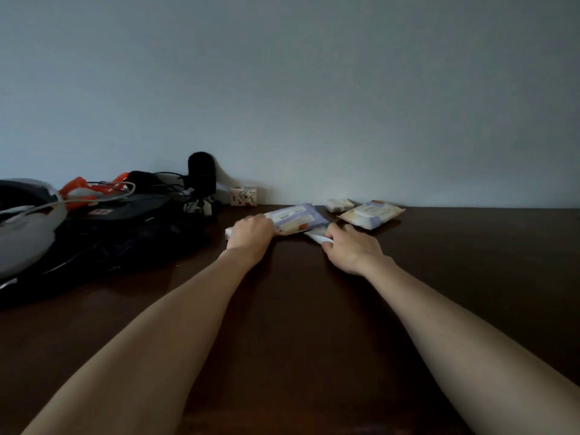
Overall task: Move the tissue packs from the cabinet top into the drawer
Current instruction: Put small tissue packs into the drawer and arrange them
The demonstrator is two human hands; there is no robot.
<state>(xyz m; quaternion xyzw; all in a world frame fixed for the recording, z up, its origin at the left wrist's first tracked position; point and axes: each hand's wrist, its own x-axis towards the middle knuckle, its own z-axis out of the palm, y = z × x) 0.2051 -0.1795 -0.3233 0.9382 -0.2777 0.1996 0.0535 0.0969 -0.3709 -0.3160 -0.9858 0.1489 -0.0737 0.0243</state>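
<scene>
Hands [251,233] grip tissue packs [295,218] (labels unreadable).

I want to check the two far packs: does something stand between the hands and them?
Nothing visible does. The beige pack and small pack lie just beyond the right hand, with only bare cabinet top between.

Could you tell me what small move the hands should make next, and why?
Probably lift both packs off the cabinet top. The left hand already grips the purple tissue pack, and the right hand grips a small white pack. The drawer is out of view.
</scene>
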